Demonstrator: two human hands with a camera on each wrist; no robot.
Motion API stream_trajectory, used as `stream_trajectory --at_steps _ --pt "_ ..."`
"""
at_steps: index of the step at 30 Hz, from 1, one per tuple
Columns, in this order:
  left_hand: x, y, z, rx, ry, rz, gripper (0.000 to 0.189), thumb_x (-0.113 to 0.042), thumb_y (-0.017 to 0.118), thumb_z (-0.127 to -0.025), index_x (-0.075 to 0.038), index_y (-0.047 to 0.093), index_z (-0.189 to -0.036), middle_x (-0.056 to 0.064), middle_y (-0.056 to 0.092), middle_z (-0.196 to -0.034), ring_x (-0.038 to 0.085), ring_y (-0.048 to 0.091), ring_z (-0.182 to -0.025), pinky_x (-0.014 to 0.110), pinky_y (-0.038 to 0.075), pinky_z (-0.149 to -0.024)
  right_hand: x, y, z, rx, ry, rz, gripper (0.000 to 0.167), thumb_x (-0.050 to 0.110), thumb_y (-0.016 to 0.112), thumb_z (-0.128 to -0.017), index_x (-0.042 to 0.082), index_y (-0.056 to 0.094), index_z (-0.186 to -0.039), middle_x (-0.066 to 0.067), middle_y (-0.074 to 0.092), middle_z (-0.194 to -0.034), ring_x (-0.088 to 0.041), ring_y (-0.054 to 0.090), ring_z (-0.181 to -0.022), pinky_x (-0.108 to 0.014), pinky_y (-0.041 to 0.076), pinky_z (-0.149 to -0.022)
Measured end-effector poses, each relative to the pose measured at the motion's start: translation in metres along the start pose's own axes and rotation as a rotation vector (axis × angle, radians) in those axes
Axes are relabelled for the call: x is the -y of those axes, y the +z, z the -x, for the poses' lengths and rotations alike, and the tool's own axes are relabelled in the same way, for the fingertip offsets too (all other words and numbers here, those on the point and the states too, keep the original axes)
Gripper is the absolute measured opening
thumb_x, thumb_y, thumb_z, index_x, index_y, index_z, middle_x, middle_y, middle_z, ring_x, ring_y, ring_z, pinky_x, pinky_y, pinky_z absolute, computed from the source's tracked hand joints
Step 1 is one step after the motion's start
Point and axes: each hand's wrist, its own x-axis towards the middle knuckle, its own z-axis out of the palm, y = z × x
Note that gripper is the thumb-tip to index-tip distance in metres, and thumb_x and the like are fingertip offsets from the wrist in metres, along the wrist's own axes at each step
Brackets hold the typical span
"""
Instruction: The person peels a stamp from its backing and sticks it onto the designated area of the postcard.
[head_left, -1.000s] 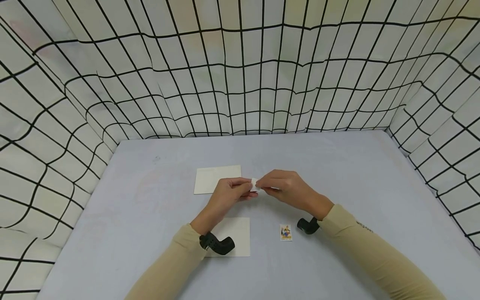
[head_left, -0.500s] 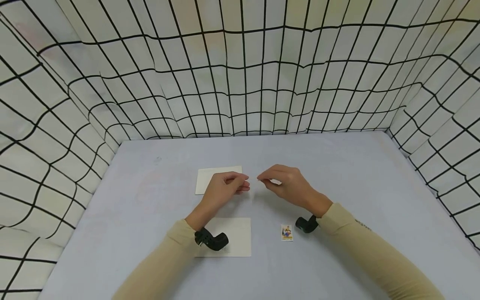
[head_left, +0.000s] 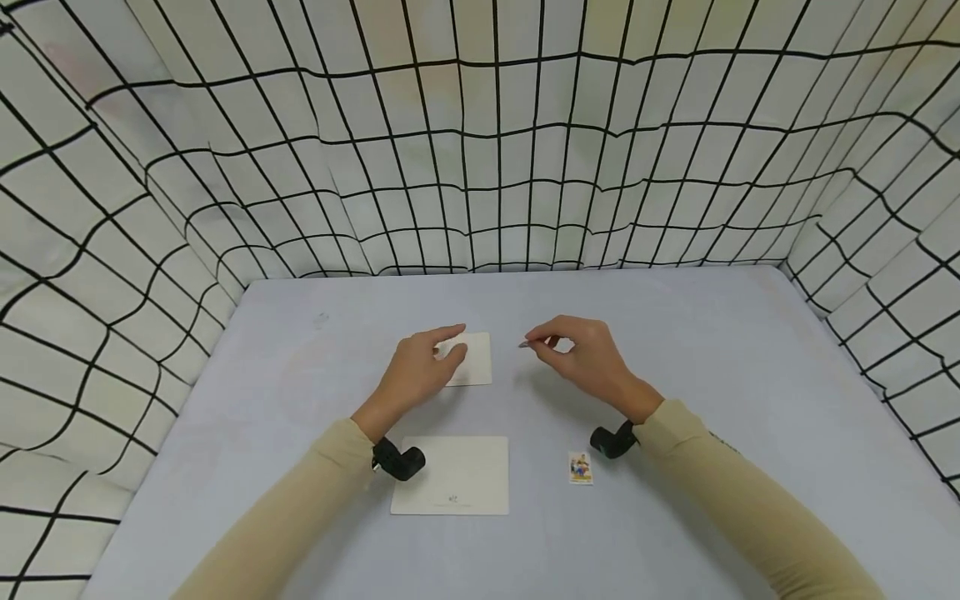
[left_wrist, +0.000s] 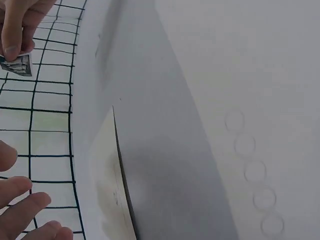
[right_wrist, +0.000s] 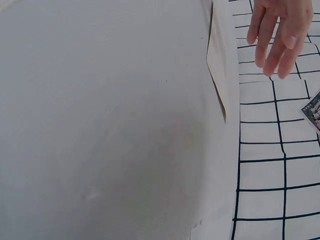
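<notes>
My right hand [head_left: 588,357] pinches a small stamp [head_left: 523,344] by its edge, held above the table. In the left wrist view that stamp [left_wrist: 20,66] shows a dark grey printed face. My left hand [head_left: 418,364] is over the far cream envelope [head_left: 476,367], thumb and forefinger spread, holding nothing; it hides the envelope's left part. Nearer to me lies a second cream envelope [head_left: 465,471], with small print near its bottom edge. A colourful stamp [head_left: 581,468] with a white border lies to its right.
A pale cloth covers the table [head_left: 675,333]. White walls behind a black grid net [head_left: 495,183] rise at the back and both sides. A black wrist camera [head_left: 399,460] on the left arm overhangs the near envelope's corner; another [head_left: 613,440] sits beside the colourful stamp.
My hands have drawn apart. The left has let go of the small stamp and moved left with its fingers spread; the right has kept the stamp and moved slightly up and away.
</notes>
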Motion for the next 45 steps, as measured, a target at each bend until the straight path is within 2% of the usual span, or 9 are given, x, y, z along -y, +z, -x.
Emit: stream_trajectory --at_steps 3,4,5,11,20,24,31,36,45 --pt "0.007 -0.005 -0.002 0.036 0.025 -0.098 0.055 -0.036 0.053 -0.105 -0.013 0.049 -0.155 0.02 0.055 -0.153 0.04 0.051 -0.145 0.058 0.048 -0.114 -0.003 0.002 -0.003 0.0 0.051 -0.025 0.012 0.008 0.079 -0.09 0.011 0.081 -0.102 -0.001 0.082 -0.096 -0.012 0.072 -0.082 -0.034 0.063 -0.072" --pt "0.009 -0.006 -0.003 0.049 0.03 -0.126 0.058 -0.037 0.053 -0.105 -0.011 0.046 -0.157 0.017 0.045 -0.162 0.038 0.044 -0.151 0.059 0.041 -0.121 -0.004 0.003 -0.004 0.0 0.066 -0.035 0.011 0.009 0.079 -0.09 0.011 0.081 -0.101 -0.002 0.082 -0.096 -0.012 0.071 -0.082 -0.035 0.063 -0.073" --pt "0.012 -0.008 -0.004 0.062 0.035 -0.158 0.061 -0.038 0.052 -0.105 -0.01 0.042 -0.159 0.016 0.042 -0.164 0.037 0.031 -0.158 0.06 0.034 -0.126 -0.004 0.004 -0.006 0.0 0.084 -0.044 0.01 0.009 0.079 -0.091 0.012 0.082 -0.1 -0.001 0.082 -0.096 -0.011 0.071 -0.081 -0.034 0.063 -0.073" --pt "0.028 -0.015 -0.007 0.146 0.073 -0.33 0.078 -0.047 0.049 -0.107 -0.001 0.021 -0.164 0.021 0.023 -0.172 0.042 0.013 -0.162 0.062 0.022 -0.13 -0.005 0.009 -0.016 0.017 0.228 -0.113 0.007 0.016 0.079 -0.092 0.015 0.081 -0.099 0.0 0.082 -0.094 -0.01 0.072 -0.082 -0.022 0.06 -0.072" --pt "0.047 -0.02 -0.01 0.271 0.074 -0.478 0.08 -0.046 0.048 -0.108 0.002 0.016 -0.164 0.022 0.013 -0.173 0.043 0.007 -0.163 0.058 0.016 -0.133 -0.013 0.021 -0.03 0.058 0.476 -0.223 0.012 0.027 0.079 -0.093 0.018 0.081 -0.1 -0.004 0.082 -0.1 -0.022 0.076 -0.088 -0.028 0.058 -0.07" --pt "0.05 -0.02 -0.012 0.308 0.106 -0.532 0.077 -0.043 0.046 -0.11 0.002 0.014 -0.164 0.021 0.011 -0.174 0.042 0.006 -0.163 0.057 0.016 -0.134 -0.018 0.029 -0.036 0.097 0.555 -0.266 0.016 0.029 0.079 -0.093 0.017 0.081 -0.103 -0.006 0.081 -0.101 -0.03 0.074 -0.084 -0.032 0.057 -0.068" --pt "0.043 -0.022 -0.01 0.351 0.128 -0.586 0.076 -0.043 0.045 -0.11 0.004 0.016 -0.163 0.022 0.012 -0.174 0.041 0.009 -0.163 0.055 0.018 -0.134 -0.02 0.046 -0.049 0.154 0.724 -0.344 0.02 0.029 0.081 -0.09 0.014 0.08 -0.104 -0.005 0.081 -0.098 -0.021 0.07 -0.077 -0.033 0.06 -0.072" --pt "0.042 -0.021 -0.009 0.367 0.128 -0.601 0.076 -0.043 0.044 -0.11 0.004 0.016 -0.163 0.021 0.011 -0.174 0.038 0.011 -0.163 0.053 0.018 -0.134 -0.019 0.06 -0.057 0.19 0.783 -0.342 0.02 0.027 0.081 -0.089 0.013 0.08 -0.102 -0.006 0.081 -0.098 -0.016 0.069 -0.076 -0.027 0.061 -0.072" --pt "0.046 -0.015 -0.011 0.39 0.115 -0.555 0.075 -0.043 0.043 -0.111 0.003 0.016 -0.163 0.02 0.012 -0.174 0.037 0.011 -0.164 0.052 0.017 -0.135 -0.021 0.076 -0.065 0.226 0.821 -0.309 0.018 0.026 0.079 -0.091 0.012 0.08 -0.102 -0.005 0.079 -0.093 -0.011 0.068 -0.077 -0.02 0.057 -0.067"
